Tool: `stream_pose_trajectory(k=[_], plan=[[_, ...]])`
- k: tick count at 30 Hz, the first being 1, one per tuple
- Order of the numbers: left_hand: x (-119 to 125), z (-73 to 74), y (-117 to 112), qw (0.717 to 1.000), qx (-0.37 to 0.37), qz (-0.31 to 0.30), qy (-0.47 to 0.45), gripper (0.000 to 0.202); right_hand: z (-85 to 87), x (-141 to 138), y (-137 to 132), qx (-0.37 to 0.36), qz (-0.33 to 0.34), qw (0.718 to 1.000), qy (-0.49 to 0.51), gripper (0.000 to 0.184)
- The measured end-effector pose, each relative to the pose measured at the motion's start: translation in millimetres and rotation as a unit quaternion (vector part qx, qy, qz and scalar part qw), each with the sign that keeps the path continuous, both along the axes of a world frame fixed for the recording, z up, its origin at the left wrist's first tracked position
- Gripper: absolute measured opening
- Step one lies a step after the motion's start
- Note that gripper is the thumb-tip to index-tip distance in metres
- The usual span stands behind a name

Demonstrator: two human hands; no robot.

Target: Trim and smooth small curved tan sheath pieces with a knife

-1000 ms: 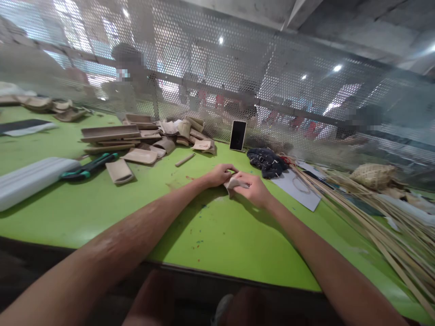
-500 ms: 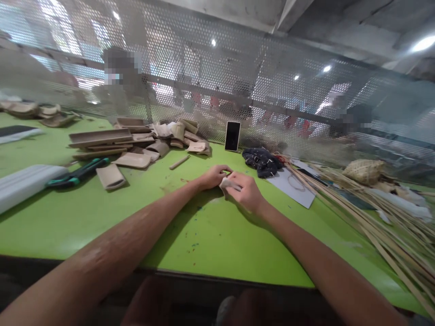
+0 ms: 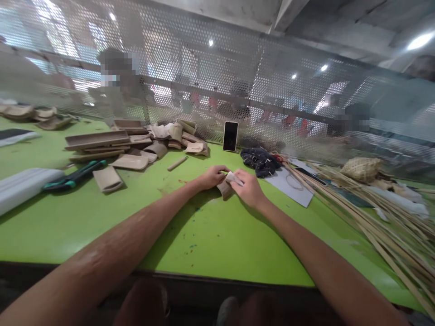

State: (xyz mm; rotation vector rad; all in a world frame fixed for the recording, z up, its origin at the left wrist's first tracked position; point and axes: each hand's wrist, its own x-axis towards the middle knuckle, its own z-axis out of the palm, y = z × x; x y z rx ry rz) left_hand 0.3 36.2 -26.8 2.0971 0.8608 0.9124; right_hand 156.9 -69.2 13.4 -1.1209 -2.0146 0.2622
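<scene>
Both of my hands meet over the middle of the green table. My left hand curls round one side of a small beige folded piece. My right hand grips its other side, fingers closed over the top. The piece rests low on the table between the two hands, partly hidden by my fingers.
A pile of beige pieces and flat trays lies at the back left, with green-handled scissors and a white bundle nearer. A phone leans on the mesh screen. A dark cloth, grey paper, bamboo strips and a woven basket lie right.
The piece has turned between my hands and shows more of its beige body below the fingers. The hands stay in the same spot; the camera has shifted slightly.
</scene>
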Motion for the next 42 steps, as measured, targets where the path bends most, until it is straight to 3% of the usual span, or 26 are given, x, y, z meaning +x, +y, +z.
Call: stream_pose_trajectory(k=[6, 11, 17, 21, 30, 36, 42], plan=[[0.0, 0.7, -0.4, 1.0, -0.003, -0.009, -0.01, 0.04, -4.5, -6.5, -1.0, 0.013, 0.081, 0.995, -0.053, 0.012], [-0.6, 2.6, -1.0, 1.0, 0.004, 0.002, 0.012, 0.041, -6.2, -3.0, 3.8, 0.041, 0.047, 0.997, -0.046, 0.015], [-1.3, 3.4, -2.1, 1.0, -0.003, -0.007, -0.001, 0.038, -6.0, -4.6, 3.4, 0.065, 0.097, 0.99, -0.083, 0.016], [-1.7, 4.9, -2.3, 1.0, -0.002, -0.001, 0.009, 0.038, -4.0, -5.9, 3.6, 0.075, 0.066, 0.99, -0.095, 0.017], [-1.0, 5.1, -2.4, 1.0, 0.007, 0.001, 0.005, 0.041, -2.9, -6.7, 1.4, 0.089, 0.076, 0.986, -0.122, 0.018], [2.1, 0.6, 2.3, 1.0, 0.008, 0.002, -0.002, 0.042, -3.4, -8.0, 1.4, 0.076, 0.065, 0.987, -0.122, 0.018], [0.0, 6.1, -2.1, 1.0, -0.003, -0.018, -0.002, 0.038, -1.8, -5.0, 4.9, 0.052, 0.079, 0.99, -0.106, 0.015]])
